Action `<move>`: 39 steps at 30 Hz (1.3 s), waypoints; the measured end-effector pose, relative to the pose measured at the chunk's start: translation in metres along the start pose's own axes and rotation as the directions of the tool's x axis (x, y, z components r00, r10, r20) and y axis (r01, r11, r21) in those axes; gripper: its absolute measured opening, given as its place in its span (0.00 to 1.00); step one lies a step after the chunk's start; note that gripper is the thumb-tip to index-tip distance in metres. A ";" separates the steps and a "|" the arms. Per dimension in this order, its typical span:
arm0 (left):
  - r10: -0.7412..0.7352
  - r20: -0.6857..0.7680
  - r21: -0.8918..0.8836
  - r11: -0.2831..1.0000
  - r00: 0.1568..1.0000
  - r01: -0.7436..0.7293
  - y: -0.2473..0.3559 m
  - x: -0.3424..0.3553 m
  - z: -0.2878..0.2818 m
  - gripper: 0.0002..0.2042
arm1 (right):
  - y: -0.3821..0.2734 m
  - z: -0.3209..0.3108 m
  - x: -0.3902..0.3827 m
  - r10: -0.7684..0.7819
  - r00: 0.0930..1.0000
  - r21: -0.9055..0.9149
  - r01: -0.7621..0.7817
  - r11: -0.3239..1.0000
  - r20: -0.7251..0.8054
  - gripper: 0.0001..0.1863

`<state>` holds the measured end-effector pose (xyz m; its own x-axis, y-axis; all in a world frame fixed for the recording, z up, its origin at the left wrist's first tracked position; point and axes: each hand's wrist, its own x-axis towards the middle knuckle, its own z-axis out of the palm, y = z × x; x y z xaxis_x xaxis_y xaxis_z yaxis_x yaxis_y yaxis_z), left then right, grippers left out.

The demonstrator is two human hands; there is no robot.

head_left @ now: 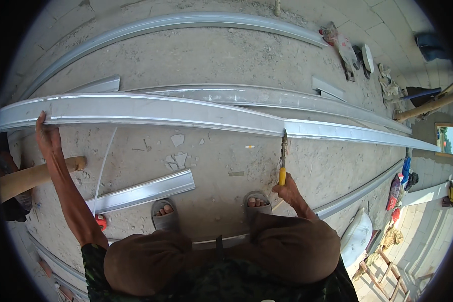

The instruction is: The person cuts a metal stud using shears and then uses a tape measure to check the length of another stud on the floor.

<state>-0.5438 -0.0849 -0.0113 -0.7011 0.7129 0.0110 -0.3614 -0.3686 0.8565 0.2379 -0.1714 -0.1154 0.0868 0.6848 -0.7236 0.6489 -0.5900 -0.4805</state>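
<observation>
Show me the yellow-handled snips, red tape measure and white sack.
Yellow-handled snips (282,174), head view: on the yellow handle.
Red tape measure (101,222), head view: on its case.
White sack (357,237), head view: on its upper surface.

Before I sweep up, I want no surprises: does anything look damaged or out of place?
Yes. The long silver metal channel looks kinked where the yellow-handled metal snips in the right hand meet its edge, breaking its smooth line. Jagged, flat pale shards lie scattered on the dusty grey floor, like pieces of something broken.
</observation>
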 end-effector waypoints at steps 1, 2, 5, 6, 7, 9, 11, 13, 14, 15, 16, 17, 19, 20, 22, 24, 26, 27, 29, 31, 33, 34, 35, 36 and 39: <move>0.017 0.031 0.017 1.000 0.999 -0.017 0.008 -0.001 0.004 0.26 | -0.006 -0.001 0.001 0.011 1.000 0.016 -0.011 1.000 0.014 0.38; 0.028 0.058 0.024 0.999 0.998 -0.030 0.012 -0.006 0.014 0.26 | -0.011 -0.006 -0.001 0.025 0.999 0.023 -0.025 0.999 0.020 0.38; 0.082 0.112 0.064 0.994 0.990 -0.089 0.027 -0.022 0.051 0.26 | 0.005 -0.009 0.005 0.024 0.999 0.023 -0.024 0.999 0.023 0.37; 0.106 0.126 0.084 0.990 0.986 -0.117 0.033 -0.026 0.062 0.26 | 0.005 -0.009 0.005 0.021 1.000 0.025 -0.022 0.999 0.022 0.37; 0.103 0.116 0.094 0.989 0.988 -0.114 0.037 -0.026 0.070 0.25 | 0.004 -0.009 0.005 0.019 1.000 0.027 -0.020 0.999 0.020 0.37; 0.128 0.100 0.104 0.985 0.987 -0.138 0.055 -0.019 0.085 0.24 | 0.003 -0.007 0.001 0.000 0.999 0.089 -0.004 0.996 0.047 0.37; 0.204 0.095 0.152 0.964 0.974 -0.216 0.066 -0.011 0.094 0.23 | 0.002 -0.012 0.005 0.019 0.996 0.146 -0.032 0.989 0.086 0.35; 0.245 0.141 0.185 0.945 0.959 -0.269 0.077 -0.005 0.099 0.23 | 0.001 -0.015 0.004 0.010 0.996 0.135 -0.022 0.991 0.084 0.33; 0.233 0.148 0.183 0.949 0.961 -0.258 0.084 -0.001 0.098 0.22 | 0.001 -0.017 0.004 -0.011 0.998 0.094 0.004 0.996 0.069 0.32; 0.219 0.154 0.184 0.952 0.963 -0.246 0.091 0.001 0.096 0.22 | 0.002 -0.017 0.003 -0.029 0.998 0.048 0.026 0.998 0.059 0.31; 0.211 0.160 0.182 0.954 0.964 -0.238 0.099 0.004 0.095 0.21 | 0.004 -0.018 0.001 -0.025 0.998 0.094 0.019 0.995 0.055 0.30; 0.182 0.115 0.163 0.966 0.977 -0.199 0.100 -0.004 0.100 0.21 | 0.006 -0.019 -0.001 -0.017 0.998 0.134 0.010 0.991 0.052 0.29; 0.148 0.087 0.147 0.976 0.985 -0.159 0.097 -0.011 0.106 0.20 | 0.006 -0.023 -0.006 -0.085 0.996 0.270 0.076 0.960 0.020 0.26; 0.180 0.065 0.178 0.966 0.981 -0.189 0.095 -0.015 0.109 0.20 | 0.002 -0.027 -0.010 -0.160 0.987 0.366 0.155 0.918 -0.016 0.25; 0.247 0.025 0.244 0.938 0.969 -0.246 0.092 -0.023 0.110 0.20 | -0.009 -0.034 -0.011 -0.186 0.982 0.454 0.173 0.874 -0.018 0.22; 0.190 0.038 0.203 0.960 0.981 -0.193 0.087 -0.023 0.105 0.21 | -0.020 -0.044 -0.011 -0.083 0.995 0.439 0.053 0.897 0.048 0.20; 0.157 0.054 0.173 0.971 0.986 -0.164 0.087 -0.022 0.099 0.21 | -0.010 -0.044 -0.006 -0.077 0.994 0.382 0.044 0.923 0.073 0.17; 0.155 0.061 0.165 0.973 0.986 -0.163 0.090 -0.022 0.095 0.21 | -0.019 -0.048 -0.006 -0.053 0.996 0.318 0.026 0.948 0.077 0.17; 0.137 0.088 0.149 0.978 0.987 -0.149 0.092 -0.022 0.092 0.21 | -0.025 -0.054 0.001 -0.057 0.998 0.134 0.053 0.990 0.026 0.17; 0.109 0.127 0.135 0.983 0.986 -0.126 0.091 -0.026 0.095 0.21 | -0.017 -0.059 0.012 -0.133 0.989 -0.116 0.125 0.985 -0.063 0.16; 0.130 0.097 0.158 0.977 0.987 -0.144 0.086 -0.033 0.103 0.22 | -0.003 -0.051 0.022 -0.292 0.942 -0.257 0.244 0.935 -0.166 0.17; 0.143 0.082 0.167 0.974 0.986 -0.155 0.085 -0.036 0.105 0.22 | 0.003 -0.049 0.027 -0.374 0.904 -0.333 0.294 0.896 -0.208 0.18; 0.155 0.135 0.174 0.969 0.979 -0.177 0.090 -0.035 0.102 0.22 | 0.005 -0.045 0.030 -0.345 0.908 -0.310 0.266 0.913 -0.239 0.17; 0.165 0.187 0.180 0.963 0.968 -0.199 0.095 -0.032 0.100 0.22 | 0.009 -0.040 0.031 -0.316 0.910 -0.287 0.237 0.928 -0.269 0.17; 0.184 0.200 0.223 0.948 0.962 -0.227 0.100 -0.042 0.108 0.22 | 0.010 -0.026 0.036 -0.168 0.952 -0.078 0.153 0.985 -0.256 0.18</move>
<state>-0.4841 -0.0877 0.1299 -0.6186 0.7375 0.2710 -0.0464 -0.3786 0.9244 0.2668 -0.1415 -0.1335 0.1673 0.8604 -0.4814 0.7113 -0.4435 -0.5454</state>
